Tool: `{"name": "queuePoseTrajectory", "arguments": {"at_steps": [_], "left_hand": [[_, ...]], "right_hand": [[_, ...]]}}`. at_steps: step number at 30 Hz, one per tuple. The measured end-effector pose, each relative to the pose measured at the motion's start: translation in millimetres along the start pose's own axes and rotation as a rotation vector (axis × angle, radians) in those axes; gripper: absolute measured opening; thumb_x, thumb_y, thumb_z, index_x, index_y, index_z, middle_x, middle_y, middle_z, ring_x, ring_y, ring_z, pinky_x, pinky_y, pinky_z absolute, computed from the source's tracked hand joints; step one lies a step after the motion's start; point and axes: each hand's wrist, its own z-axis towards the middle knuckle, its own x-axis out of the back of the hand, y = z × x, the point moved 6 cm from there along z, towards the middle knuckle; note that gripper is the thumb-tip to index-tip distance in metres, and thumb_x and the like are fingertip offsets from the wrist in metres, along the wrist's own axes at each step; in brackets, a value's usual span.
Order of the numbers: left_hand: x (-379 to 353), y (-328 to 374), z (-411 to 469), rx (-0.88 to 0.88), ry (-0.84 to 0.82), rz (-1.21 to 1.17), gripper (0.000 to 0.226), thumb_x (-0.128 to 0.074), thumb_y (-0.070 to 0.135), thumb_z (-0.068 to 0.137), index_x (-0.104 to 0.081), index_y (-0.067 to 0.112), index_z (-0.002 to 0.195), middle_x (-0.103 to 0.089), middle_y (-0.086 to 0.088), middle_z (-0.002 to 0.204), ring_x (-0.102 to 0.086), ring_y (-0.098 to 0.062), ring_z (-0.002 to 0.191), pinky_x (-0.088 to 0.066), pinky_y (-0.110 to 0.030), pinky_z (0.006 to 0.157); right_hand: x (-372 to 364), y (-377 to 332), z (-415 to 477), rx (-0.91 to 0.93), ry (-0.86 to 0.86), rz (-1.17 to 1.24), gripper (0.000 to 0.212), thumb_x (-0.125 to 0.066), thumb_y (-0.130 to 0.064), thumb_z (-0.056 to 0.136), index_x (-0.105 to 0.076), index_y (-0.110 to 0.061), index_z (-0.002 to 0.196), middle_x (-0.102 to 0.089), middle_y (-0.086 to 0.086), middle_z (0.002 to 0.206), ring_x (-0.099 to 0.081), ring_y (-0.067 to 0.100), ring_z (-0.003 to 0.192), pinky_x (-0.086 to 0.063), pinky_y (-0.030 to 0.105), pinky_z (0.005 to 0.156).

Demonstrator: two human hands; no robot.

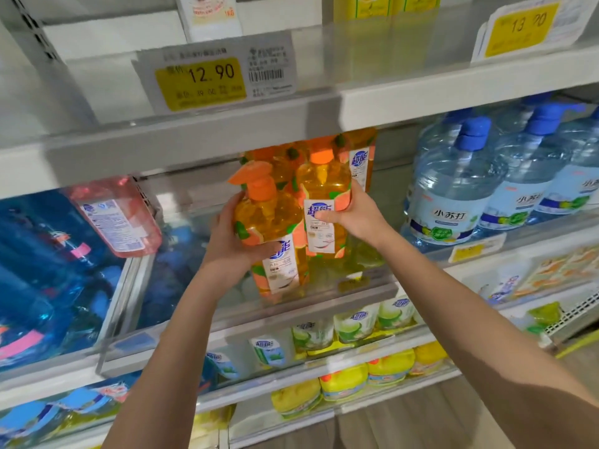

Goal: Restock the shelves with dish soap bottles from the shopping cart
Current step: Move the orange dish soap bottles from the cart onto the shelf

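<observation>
glossy clear plastic orange bottles (pixel 270 222) (paper-labelled), matt shelf (pixel 194 137)

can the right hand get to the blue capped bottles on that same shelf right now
Probably not yet: the right hand grips an orange soap bottle. The blue-capped bottles stand just to its right with an open gap between, so once freed it likely could.

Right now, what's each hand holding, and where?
Left hand: front orange bottle, mid-body. Right hand: rear orange bottle, at its label.
</observation>
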Motion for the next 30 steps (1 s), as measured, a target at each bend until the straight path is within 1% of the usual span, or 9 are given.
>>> {"name": "queuePoseTrajectory", "arguments": {"at_steps": [3,6,9,14,17,22,24,26,30], "left_hand": [[0.5,1.4,1.2,-0.011,0.005,0.052,0.099,-0.089,0.017,0.059,-0.033,0.033,0.139,-0.038,0.000,0.142,-0.046,-0.021,0.125,-0.048,-0.043,0.097],[0.8,3.6,0.2,-0.026,0.008,0.072,0.101,-0.090,0.029,0.052,-0.035,0.036,0.136,-0.043,0.001,0.140,-0.049,-0.019,0.122,-0.048,-0.048,0.097],[1.3,3.9,-2.8,-0.043,0.036,0.097,0.093,-0.086,0.019,0.064,-0.034,0.033,0.139,-0.043,0.005,0.138,-0.046,-0.009,0.114,-0.045,-0.034,0.094],[-3.3,9.0,-7.2,-0.042,0.043,0.068,0.089,-0.082,0.016,0.069,-0.032,0.028,0.141,-0.044,0.014,0.126,-0.046,-0.003,0.107,-0.042,-0.008,0.072],[-6.3,11.0,-7.0,-0.042,0.044,0.077,0.090,-0.082,0.018,0.069,-0.031,0.028,0.142,-0.044,0.015,0.125,-0.047,-0.005,0.109,-0.043,-0.021,0.081],[-12.3,13.0,-6.3,-0.023,0.072,0.127,0.092,-0.083,0.023,0.069,-0.030,0.031,0.144,-0.048,0.009,0.135,-0.051,-0.012,0.118,-0.046,-0.031,0.092],[-17.5,15.1,-6.5,-0.014,0.093,0.169,0.092,-0.082,0.026,0.070,-0.029,0.034,0.144,-0.050,0.007,0.137,-0.053,-0.018,0.119,-0.047,-0.037,0.096],[-26.8,18.5,-4.9,-0.013,0.101,0.225,0.092,-0.081,0.032,0.069,-0.029,0.036,0.144,-0.051,0.005,0.137,-0.052,-0.020,0.121,-0.045,-0.037,0.098],[-65.9,28.5,2.8,-0.078,0.050,0.251,0.098,-0.083,0.042,0.063,-0.028,0.035,0.144,-0.049,0.006,0.139,-0.049,-0.018,0.125,-0.044,-0.042,0.102]], "right_hand": [[3.8,-1.7,9.9,0.042,0.059,-0.204,0.075,-0.082,-0.047,0.063,-0.051,-0.017,0.125,-0.060,0.003,0.125,-0.047,0.024,0.123,-0.038,0.042,0.104],[10.4,-2.9,20.4,0.045,0.085,-0.299,0.073,-0.082,-0.043,0.067,-0.051,-0.014,0.127,-0.060,0.006,0.128,-0.049,0.028,0.123,-0.039,0.042,0.102],[11.9,-5.6,25.9,0.079,0.118,-0.258,0.065,-0.082,-0.032,0.071,-0.052,-0.009,0.124,-0.063,0.008,0.124,-0.056,0.027,0.117,-0.042,0.037,0.098],[3.8,-0.3,34.8,0.082,0.160,-0.264,0.063,-0.081,-0.038,0.070,-0.055,-0.009,0.119,-0.063,0.011,0.119,-0.055,0.030,0.113,-0.046,0.048,0.096],[3.3,-1.4,33.4,0.089,0.159,-0.214,0.053,-0.080,-0.030,0.073,-0.056,-0.008,0.115,-0.066,0.009,0.116,-0.061,0.027,0.108,-0.049,0.043,0.093],[7.1,-4.5,1.7,0.101,0.247,-0.172,0.050,-0.069,-0.026,0.085,-0.052,-0.013,0.130,-0.060,0.005,0.123,-0.057,0.019,0.112,-0.047,0.040,0.098],[16.4,-10.7,-27.0,0.169,0.342,-0.085,0.042,-0.066,-0.024,0.087,-0.055,-0.018,0.128,-0.057,0.002,0.118,-0.056,0.013,0.103,-0.049,0.036,0.094],[23.0,-18.3,-56.8,0.252,0.324,0.041,0.034,-0.064,-0.019,0.089,-0.057,-0.029,0.120,-0.059,-0.005,0.112,-0.057,0.007,0.095,-0.051,0.032,0.090],[35.0,-37.6,-87.1,0.393,0.290,-0.022,0.051,-0.065,-0.023,0.086,-0.045,-0.031,0.133,-0.057,-0.005,0.125,-0.056,0.008,0.108,-0.048,0.025,0.091]]}}
